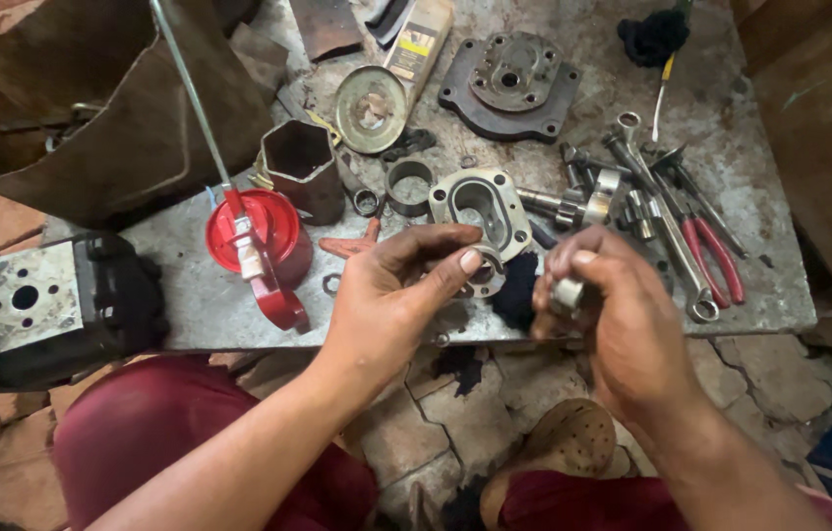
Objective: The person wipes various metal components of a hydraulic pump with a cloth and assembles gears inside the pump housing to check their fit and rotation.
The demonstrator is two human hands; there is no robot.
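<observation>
My left hand (pixel 398 287) pinches a flat metal plate with a round opening (pixel 485 276) between thumb and fingers, just above the front edge of the metal worktable (pixel 190 305). My right hand (pixel 605 307) is closed around a small shiny metal bushing (pixel 567 292), a little to the right of the plate. Behind both hands a grey oval pump housing (pixel 481 207) rests on the table. A dark cloth (pixel 516 290) lies between my hands.
A red oil can (pixel 261 241) with a long spout stands at the left. A black pump body (pixel 42 310) sits at the far left. A round cover plate (pixel 509 84), a pulley disc (pixel 370 108), a ring (pixel 408 185), wrenches (pixel 654 202) and red-handled pliers (pixel 716 258) lie across the table.
</observation>
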